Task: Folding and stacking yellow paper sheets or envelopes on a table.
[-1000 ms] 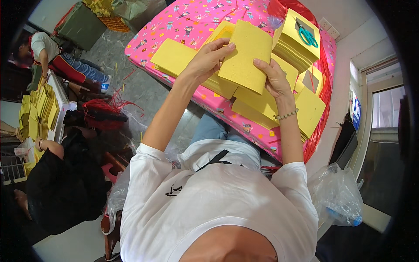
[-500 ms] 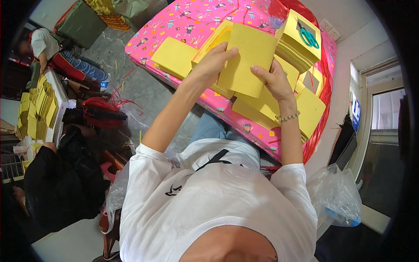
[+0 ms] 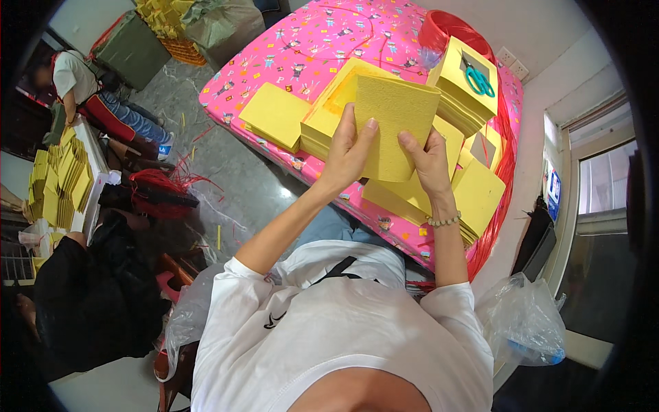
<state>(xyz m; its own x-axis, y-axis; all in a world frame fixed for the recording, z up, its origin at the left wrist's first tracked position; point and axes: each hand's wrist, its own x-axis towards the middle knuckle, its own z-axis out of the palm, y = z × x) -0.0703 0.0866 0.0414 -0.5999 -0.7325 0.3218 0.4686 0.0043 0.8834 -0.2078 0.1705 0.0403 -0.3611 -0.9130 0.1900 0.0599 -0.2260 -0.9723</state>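
Observation:
Both my hands grip a bundle of yellow paper sheets (image 3: 395, 117), held up over the pink bed with its broad face toward me. My left hand (image 3: 351, 151) pinches its left edge, thumb on the face. My right hand (image 3: 429, 159) closes on the lower right edge, thumb also on the face; the fingers behind are hidden. Beneath and behind it lie stacks of yellow paper: a thin stack (image 3: 274, 113) to the left, a taller one (image 3: 321, 127) beside it, and more (image 3: 480, 192) at the right. Teal-handled scissors (image 3: 478, 81) rest on a high stack (image 3: 456, 89).
The bed cover (image 3: 329, 34) is pink and patterned. Red plastic strands (image 3: 511, 151) hang along its right side. At left, a table (image 3: 101, 172) carries yellow paper bundles (image 3: 62, 178), with one person (image 3: 75, 75) near it. A clear plastic bag (image 3: 525, 319) stands at lower right.
The bundle and both hands have come slightly lower in view. My left hand has slid down the bundle's left edge, and the bundle stands straighter.

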